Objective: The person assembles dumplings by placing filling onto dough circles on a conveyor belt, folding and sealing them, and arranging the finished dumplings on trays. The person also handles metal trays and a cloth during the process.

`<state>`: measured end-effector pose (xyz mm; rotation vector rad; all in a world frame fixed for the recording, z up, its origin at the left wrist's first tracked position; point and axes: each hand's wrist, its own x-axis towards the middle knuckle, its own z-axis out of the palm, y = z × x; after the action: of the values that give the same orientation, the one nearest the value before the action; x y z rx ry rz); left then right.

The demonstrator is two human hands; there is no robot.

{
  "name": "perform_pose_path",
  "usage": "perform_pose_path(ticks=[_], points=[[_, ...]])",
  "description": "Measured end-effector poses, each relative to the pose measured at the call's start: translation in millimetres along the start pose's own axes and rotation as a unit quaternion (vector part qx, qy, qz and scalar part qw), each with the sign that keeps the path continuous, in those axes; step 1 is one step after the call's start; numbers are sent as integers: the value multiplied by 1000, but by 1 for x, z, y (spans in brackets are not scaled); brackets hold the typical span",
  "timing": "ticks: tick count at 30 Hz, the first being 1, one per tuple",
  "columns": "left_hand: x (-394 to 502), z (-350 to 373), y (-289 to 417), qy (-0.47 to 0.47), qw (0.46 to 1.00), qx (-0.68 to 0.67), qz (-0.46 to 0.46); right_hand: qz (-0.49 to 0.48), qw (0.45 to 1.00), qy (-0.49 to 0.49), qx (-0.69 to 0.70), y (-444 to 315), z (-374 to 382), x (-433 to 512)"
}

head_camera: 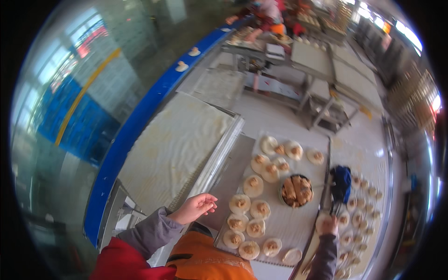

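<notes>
My left hand (196, 207) hovers with loosely curled fingers and nothing in it, left of the near tray (276, 224). Flat dough rounds (252, 185) topped with brown filling lie on that tray; one round (292, 256) at its near edge looks bare. A dark bowl (297, 191) heaped with brown filling stands among them. My right hand (329, 225) is past the tray's right edge, against a pale dough round (321, 224). A blurred metal utensil (336, 209) lies just above its fingers; whether the hand grips it is unclear.
A blue conveyor belt (147, 101) runs along the left, carrying filled dough rounds (181, 66). Beside it lies a cloth-covered tray (178, 147). A dark blue bundle (341, 182) and more small dough pieces (357, 217) are at right. A co-worker (266, 17) works at a far table.
</notes>
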<state>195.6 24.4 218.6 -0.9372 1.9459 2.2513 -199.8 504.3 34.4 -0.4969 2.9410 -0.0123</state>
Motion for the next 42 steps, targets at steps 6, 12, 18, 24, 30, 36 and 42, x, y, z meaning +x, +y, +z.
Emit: perform_pose_path(ticks=[6, 12, 18, 24, 30, 36, 42], points=[[-31, -91, 33, 137, 988, -12, 70, -34, 987, 143, 61, -13, -56, -12], [-16, -286, 76, 209, 956, 80, 190, -53, 927, 273, 252, -47, -108, 2], [97, -508, 84, 255, 959, 42, 116, -196, 887, 183, 377, -192, -165, -46], [199, -619, 34, 336, 941, 1, 45, -282, 947, 104, 112, -382, -215, -81], [269, -659, 10, 448, 867, 191, 109, -339, 936, 23, 92, -520, -244, -80], [270, -685, -17, 511, 820, 246, 74, -448, 890, -23, 87, -661, -249, -59], [233, -668, -14, 448, 824, 331, 106, -570, 814, -53, 104, -794, -231, -35]])
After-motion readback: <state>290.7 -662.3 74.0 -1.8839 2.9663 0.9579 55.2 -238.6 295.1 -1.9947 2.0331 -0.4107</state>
